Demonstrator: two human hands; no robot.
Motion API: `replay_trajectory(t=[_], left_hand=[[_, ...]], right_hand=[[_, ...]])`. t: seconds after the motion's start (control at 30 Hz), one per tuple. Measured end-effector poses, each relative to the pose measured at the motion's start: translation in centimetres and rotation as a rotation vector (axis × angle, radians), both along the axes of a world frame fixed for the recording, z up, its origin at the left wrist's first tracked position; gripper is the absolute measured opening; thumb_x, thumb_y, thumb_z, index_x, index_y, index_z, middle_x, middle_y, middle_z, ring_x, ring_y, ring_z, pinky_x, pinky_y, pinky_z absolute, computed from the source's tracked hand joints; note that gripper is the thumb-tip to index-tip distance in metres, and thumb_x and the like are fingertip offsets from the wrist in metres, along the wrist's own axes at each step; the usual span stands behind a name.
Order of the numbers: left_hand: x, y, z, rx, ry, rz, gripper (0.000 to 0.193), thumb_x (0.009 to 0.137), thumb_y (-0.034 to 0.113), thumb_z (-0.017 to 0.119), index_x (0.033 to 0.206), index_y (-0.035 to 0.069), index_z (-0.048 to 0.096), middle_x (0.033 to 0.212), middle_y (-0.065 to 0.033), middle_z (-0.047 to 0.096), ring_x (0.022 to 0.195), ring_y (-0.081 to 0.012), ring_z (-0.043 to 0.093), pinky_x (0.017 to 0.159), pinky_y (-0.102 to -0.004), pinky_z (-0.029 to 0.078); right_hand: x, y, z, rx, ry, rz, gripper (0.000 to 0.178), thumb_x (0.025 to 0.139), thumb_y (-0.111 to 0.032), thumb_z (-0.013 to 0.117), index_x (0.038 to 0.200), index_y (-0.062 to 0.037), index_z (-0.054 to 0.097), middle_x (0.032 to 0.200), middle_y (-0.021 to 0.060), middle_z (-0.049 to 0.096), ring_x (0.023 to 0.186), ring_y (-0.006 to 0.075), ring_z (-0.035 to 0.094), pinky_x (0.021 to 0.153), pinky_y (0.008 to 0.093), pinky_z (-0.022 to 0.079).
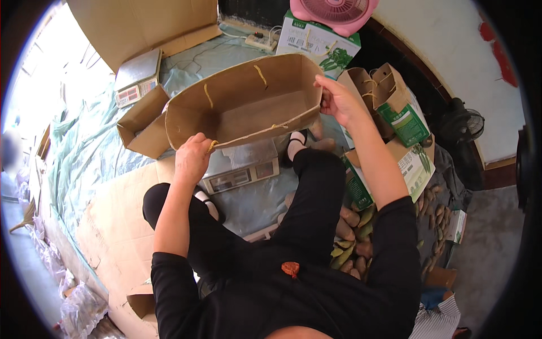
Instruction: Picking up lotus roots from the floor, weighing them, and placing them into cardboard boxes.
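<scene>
A long brown cardboard box (288, 79) with its top open is tilted before me. Yellow rope handles hang along its two long sides, and bare cardboard shows inside. My left hand (193, 158) is closed over the rim at its near left corner, beside a rope handle. At the right end, my right hand (337, 100) grips the rim between thumb and fingers. Beneath the box, and partly hidden by it, is a weighing scale (243, 166) with a metal top and a display panel. I cannot tell whether the box touches it.
Back left stand a second scale (138, 70) and a small cardboard box (144, 121). Printed cartons (403, 116) stand at right, near brown and green elongated produce (350, 226) on the floor. A pink fan (335, 12) tops a white-green carton (316, 42). Flat cardboard (124, 209) lies left.
</scene>
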State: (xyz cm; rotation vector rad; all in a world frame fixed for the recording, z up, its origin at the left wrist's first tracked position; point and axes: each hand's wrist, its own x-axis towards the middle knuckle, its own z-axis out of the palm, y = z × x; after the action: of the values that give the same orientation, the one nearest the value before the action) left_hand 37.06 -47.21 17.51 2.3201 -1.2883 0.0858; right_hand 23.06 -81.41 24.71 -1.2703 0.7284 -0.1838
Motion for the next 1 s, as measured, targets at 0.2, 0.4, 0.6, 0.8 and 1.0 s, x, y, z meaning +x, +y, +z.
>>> replay_trajectory(t=[0.2, 0.4, 0.6, 0.8, 1.0], left_hand=[[-0.1, 0.4, -2.1, 0.296, 0.002, 0.000, 0.010, 0.077, 0.012, 0.061, 0.080, 0.003, 0.058, 0.082, -0.0121, 0.053, 0.087, -0.0313, 0.057, 0.071, -0.0420, 0.047], [0.3, 0.0, -3.2, 0.344, 0.283, -0.051, 0.019, 0.084, 0.021, 0.059, 0.087, 0.003, 0.064, 0.091, -0.0122, 0.061, 0.086, -0.0316, 0.060, 0.071, -0.0409, 0.048], [1.4, -1.1, -2.6, 0.209, 0.912, 0.211, 0.024, 0.091, 0.025, 0.056, 0.098, 0.004, 0.066, 0.095, -0.0086, 0.065, 0.086, -0.0119, 0.060, 0.069, -0.0258, 0.045], [0.5, -2.2, -2.9, -0.378, 0.971, 0.116, 0.064, 0.087, 0.020, 0.064, 0.141, 0.010, 0.032, 0.133, -0.0172, 0.047, 0.121, -0.0260, 0.047, 0.096, -0.0344, 0.041], [0.2, -2.5, -3.5, -0.033, 0.690, 0.043, 0.058, 0.082, 0.020, 0.067, 0.135, 0.013, 0.044, 0.129, -0.0118, 0.053, 0.122, -0.0220, 0.047, 0.093, -0.0331, 0.041]], right_hand=[[1.2, 1.3, -7.4, -0.205, 0.246, 0.062, 0.047, 0.080, -0.033, 0.066, 0.120, -0.0133, 0.053, 0.085, 0.0022, 0.059, 0.068, 0.0122, 0.052, 0.064, 0.0300, 0.044], [0.1, 1.4, -12.0, -0.915, 0.315, 0.456, 0.059, 0.076, -0.029, 0.069, 0.125, -0.0037, 0.050, 0.101, 0.0162, 0.063, 0.091, 0.0258, 0.060, 0.079, 0.0371, 0.047], [-1.5, 0.3, -11.4, -0.842, 0.274, 0.434, 0.048, 0.075, -0.030, 0.069, 0.112, -0.0004, 0.060, 0.098, 0.0171, 0.064, 0.092, 0.0274, 0.061, 0.081, 0.0348, 0.047], [-6.9, 0.4, -7.9, -0.632, 0.213, 0.194, 0.040, 0.080, -0.024, 0.066, 0.113, -0.0020, 0.060, 0.090, 0.0082, 0.062, 0.082, 0.0188, 0.058, 0.076, 0.0314, 0.048], [-17.6, 0.5, -11.5, -0.384, 0.354, -0.061, 0.035, 0.081, -0.021, 0.066, 0.111, -0.0034, 0.061, 0.090, 0.0054, 0.063, 0.079, 0.0150, 0.058, 0.072, 0.0277, 0.048]])
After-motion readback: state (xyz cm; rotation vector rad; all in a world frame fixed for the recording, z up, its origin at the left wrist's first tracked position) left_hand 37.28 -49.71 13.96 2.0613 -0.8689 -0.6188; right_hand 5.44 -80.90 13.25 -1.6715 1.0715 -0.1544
